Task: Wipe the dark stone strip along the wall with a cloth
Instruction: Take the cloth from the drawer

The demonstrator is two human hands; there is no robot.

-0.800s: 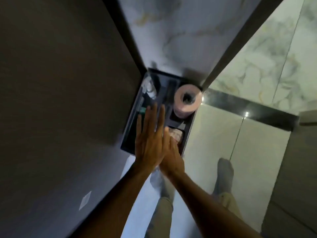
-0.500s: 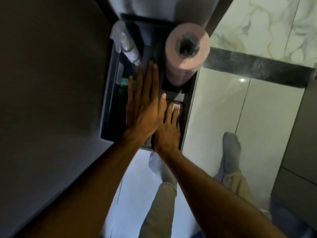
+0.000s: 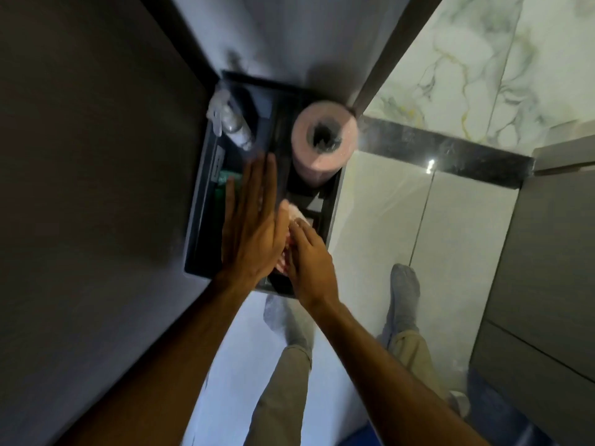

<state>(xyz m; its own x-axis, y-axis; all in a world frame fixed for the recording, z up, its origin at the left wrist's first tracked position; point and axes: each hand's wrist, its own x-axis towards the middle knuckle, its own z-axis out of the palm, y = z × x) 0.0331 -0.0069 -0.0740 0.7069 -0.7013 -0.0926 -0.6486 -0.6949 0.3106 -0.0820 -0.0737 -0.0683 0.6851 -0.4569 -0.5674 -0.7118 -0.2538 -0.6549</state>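
Right hand [image 3: 309, 262] has lifted the pinkish cloth [image 3: 294, 215], fingers closed; left hand [image 3: 254, 226] flat, label unreadable

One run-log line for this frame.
phase: fetching cloth | left hand: flat, open over tray | right hand: on pink cloth | stone strip: untouched

No legible text, numbers or brand marks.

A pale label [image 3: 220, 162] on the left inner wall of the dark tray [image 3: 196, 220] carries dark marks too blurred to read. The clear bottle [image 3: 233, 125] lying in the tray shows faint print, also unreadable.
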